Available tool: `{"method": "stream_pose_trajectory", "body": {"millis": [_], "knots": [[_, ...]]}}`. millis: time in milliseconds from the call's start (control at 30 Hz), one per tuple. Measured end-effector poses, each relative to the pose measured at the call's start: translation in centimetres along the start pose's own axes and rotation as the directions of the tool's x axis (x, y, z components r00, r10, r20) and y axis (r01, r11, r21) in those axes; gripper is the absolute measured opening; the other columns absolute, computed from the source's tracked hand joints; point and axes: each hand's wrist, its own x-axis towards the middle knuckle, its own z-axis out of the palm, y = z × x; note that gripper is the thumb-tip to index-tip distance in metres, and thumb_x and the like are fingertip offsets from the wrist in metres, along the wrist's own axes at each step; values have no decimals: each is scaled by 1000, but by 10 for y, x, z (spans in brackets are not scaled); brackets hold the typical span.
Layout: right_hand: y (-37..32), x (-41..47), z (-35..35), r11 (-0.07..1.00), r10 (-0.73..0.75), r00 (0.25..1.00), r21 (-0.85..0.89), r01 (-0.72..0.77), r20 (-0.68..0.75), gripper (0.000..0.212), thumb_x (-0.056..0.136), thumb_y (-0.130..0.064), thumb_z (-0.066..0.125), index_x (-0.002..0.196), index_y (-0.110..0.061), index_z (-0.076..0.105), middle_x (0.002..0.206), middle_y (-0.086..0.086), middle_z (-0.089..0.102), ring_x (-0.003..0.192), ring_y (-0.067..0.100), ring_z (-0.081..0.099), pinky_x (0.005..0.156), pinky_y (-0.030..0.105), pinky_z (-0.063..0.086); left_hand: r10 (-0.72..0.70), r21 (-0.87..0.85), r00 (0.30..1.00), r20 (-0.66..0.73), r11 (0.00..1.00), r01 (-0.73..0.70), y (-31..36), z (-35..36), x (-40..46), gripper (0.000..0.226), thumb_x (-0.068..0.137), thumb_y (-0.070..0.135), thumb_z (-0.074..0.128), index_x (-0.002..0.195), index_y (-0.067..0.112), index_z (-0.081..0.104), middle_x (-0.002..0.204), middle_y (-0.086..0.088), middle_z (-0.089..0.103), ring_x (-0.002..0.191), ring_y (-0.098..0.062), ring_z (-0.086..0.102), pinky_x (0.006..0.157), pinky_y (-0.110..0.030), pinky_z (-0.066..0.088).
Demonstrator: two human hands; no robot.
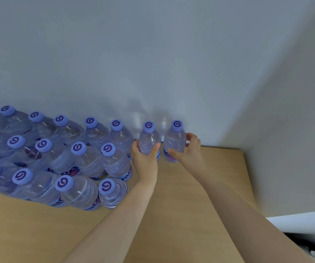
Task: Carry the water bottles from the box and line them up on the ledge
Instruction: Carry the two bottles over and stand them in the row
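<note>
Several clear water bottles [88,158] with purple caps stand in three rows on the wooden ledge [200,186], against the white wall. My left hand [145,158] grips one upright bottle [149,137] at the right end of the back row. Beside it, my right hand [188,150] grips another upright bottle [174,139], the rightmost one. Both bottles stand close to the wall. Whether their bases touch the ledge is hidden by my hands. The box is out of view.
The wall [152,63] runs behind the bottles and a side wall [285,130] closes the ledge on the right. Bare wood lies to the right of the rows and along the front. A white surface [304,221] shows beyond the ledge's right edge.
</note>
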Motion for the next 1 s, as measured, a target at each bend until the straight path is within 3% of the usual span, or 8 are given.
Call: {"method": "stream_pose_trajectory", "body": {"millis": [67, 167, 267, 400, 667, 767, 867, 1000], "knots": [[0, 0, 6, 1000, -4, 999, -18, 3, -43, 79, 71, -24, 84, 133, -13, 37, 128, -2, 37, 117, 13, 45, 94, 30, 45, 1, 2, 1000, -5, 1000, -1, 2, 0, -1, 38, 81, 22, 76, 107, 25, 48, 106, 3, 59, 104, -19, 58, 92, -33, 47], [-1, 3, 8, 999, -30, 999, 34, 31, -36, 68, 72, -24, 83, 123, -20, 39, 124, -2, 44, 112, 14, 53, 79, 20, 47, 2, 0, 1000, 7, 1000, -2, 3, -2, -1, 35, 83, 22, 74, 109, 25, 51, 102, 11, 59, 101, -14, 58, 91, -29, 46], [-1, 3, 3, 998, -34, 999, 44, 35, -12, 67, 71, -28, 83, 118, -27, 36, 123, -5, 50, 103, 3, 56, 70, 14, 45, -8, 5, 999, 42, 1000, 7, 2, -5, 0, 39, 85, 23, 72, 119, 18, 55, 111, 6, 64, 106, -13, 60, 94, -28, 46], [-2, 4, -1, 999, -17, 1000, 30, 17, 12, 67, 67, -35, 84, 115, -29, 38, 116, -10, 54, 100, -1, 57, 72, 17, 47, 2, 31, 988, 154, 1000, -7, 1, -12, 2, 45, 89, 26, 67, 131, 18, 54, 123, 7, 63, 115, -10, 58, 100, -29, 44], [1, 10, -11, 998, 40, 991, 43, -46, 125, 67, 71, -22, 85, 119, -30, 39, 114, -14, 54, 96, -4, 57, 70, 16, 48, -187, 47, 933, 308, 982, 181, 1, -12, 1, 79, 91, 40, 61, 153, 35, 12, 157, 12, 23, 143, -11, 25, 118, -39, 25], [3, 8, -12, 996, 52, 989, 67, -62, 141, 68, 71, -20, 85, 121, -32, 39, 111, -23, 53, 97, -9, 55, 68, 13, 47, -197, 25, 957, 211, 980, 196, 7, -5, 4, 90, 78, 33, 78, 148, 21, 22, 148, 2, 35, 135, -17, 38, 113, -40, 34], [5, 6, -11, 997, 37, 992, 56, -44, 123, 67, 72, -22, 85, 121, -33, 40, 109, -27, 53, 97, -13, 54, 67, 12, 47, -117, 32, 990, 75, 993, 115, 10, 0, 8, 70, 74, 26, 82, 130, 16, 40, 130, -2, 48, 121, -20, 49, 105, -41, 42], [7, 1, -8, 1000, 15, 997, 25, -17, 82, 65, 74, -24, 82, 120, -36, 39, 106, -35, 51, 91, -27, 50, 62, 3, 44, -25, 32, 996, 88, 999, 22, 6, -4, 7, 52, 80, 22, 76, 124, 18, 50, 127, 0, 55, 119, -18, 52, 105, -41, 42]]}}
